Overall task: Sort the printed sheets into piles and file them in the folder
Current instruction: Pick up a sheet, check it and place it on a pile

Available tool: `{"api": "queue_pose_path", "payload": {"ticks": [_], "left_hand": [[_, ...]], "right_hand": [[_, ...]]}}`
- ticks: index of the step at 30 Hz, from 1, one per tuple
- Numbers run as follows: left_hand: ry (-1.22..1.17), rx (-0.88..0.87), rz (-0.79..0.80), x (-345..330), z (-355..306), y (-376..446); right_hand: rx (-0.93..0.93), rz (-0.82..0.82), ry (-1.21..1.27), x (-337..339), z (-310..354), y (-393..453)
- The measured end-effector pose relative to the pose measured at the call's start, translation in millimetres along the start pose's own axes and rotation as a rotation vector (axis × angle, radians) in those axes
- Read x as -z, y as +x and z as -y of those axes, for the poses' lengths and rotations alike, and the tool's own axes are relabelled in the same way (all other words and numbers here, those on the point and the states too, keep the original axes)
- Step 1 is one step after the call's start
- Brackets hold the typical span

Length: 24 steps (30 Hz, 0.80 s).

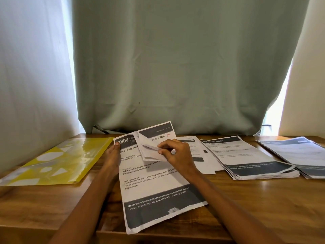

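Home desk (246,199), curtained window (175,67)

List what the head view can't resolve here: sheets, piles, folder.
- Far-right pile: cut off by the right frame edge; print blurred.
- Dressing Table pile: sheet count unreadable, body text too small.
- Wash baby bottle sheet: top hidden by the right hand and the folded Photo Wall sheet.
- Yellow folder: contents unclear under glare.

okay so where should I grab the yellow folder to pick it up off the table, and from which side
Take the yellow folder at its near right corner, coming from the right. It lies flat on the table, and that corner points toward the person with bare wood beside it, so fingers could probably slide under there. The left hand is nearest.
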<state>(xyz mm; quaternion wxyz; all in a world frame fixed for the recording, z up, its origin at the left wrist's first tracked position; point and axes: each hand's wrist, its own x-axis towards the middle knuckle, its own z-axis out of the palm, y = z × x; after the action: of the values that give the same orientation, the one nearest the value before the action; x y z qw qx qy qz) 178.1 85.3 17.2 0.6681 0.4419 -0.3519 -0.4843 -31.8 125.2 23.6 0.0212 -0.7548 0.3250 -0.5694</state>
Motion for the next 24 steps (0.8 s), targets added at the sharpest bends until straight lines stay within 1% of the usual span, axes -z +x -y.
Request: {"api": "queue_pose_path", "payload": {"ticks": [2,5,6,8,9,11,13,14,18,24], "left_hand": [[0.01,-0.007,0.003,-0.3,0.0,-0.8],[0.018,-0.006,0.017,-0.7,-0.2,-0.3],[0.022,-0.006,0.023,-0.9,-0.2,-0.4],[0.027,-0.014,0.042,-1.8,-0.2,-2.2],[0.026,-0.019,0.053,-1.6,0.6,-2.3],[0.043,-0.025,0.072,-1.4,1.5,-2.6],[0.054,-0.029,0.087,-1.5,2.1,-4.3],[0.05,-0.032,0.093,-1.8,2.3,-4.9],[0.037,-0.056,0.105,-2.3,1.3,-7.2],[0.014,-0.055,0.087,-2.6,0.9,-4.6]], "right_hand": [[-0.025,0.027,0.04,1.8,2.1,0.0],[-0.13,0.074,0.121,1.4,8.3,-1.5],[-0.164,0.052,0.15,0.2,8.6,-2.2],[-0.217,-0.059,0.168,-0.3,6.4,-3.2],[-0.231,-0.125,0.122,1.2,4.0,-2.7],[-0.246,-0.215,-0.061,6.4,-2.0,-1.0],[-0.314,-0.221,-0.25,12.3,-6.8,0.0],[-0.363,-0.21,-0.296,14.6,-8.0,0.4],[-0.453,-0.251,-0.224,16.3,-10.5,1.4],[-0.465,-0.258,-0.217,13.9,-13.9,-1.5]]}}
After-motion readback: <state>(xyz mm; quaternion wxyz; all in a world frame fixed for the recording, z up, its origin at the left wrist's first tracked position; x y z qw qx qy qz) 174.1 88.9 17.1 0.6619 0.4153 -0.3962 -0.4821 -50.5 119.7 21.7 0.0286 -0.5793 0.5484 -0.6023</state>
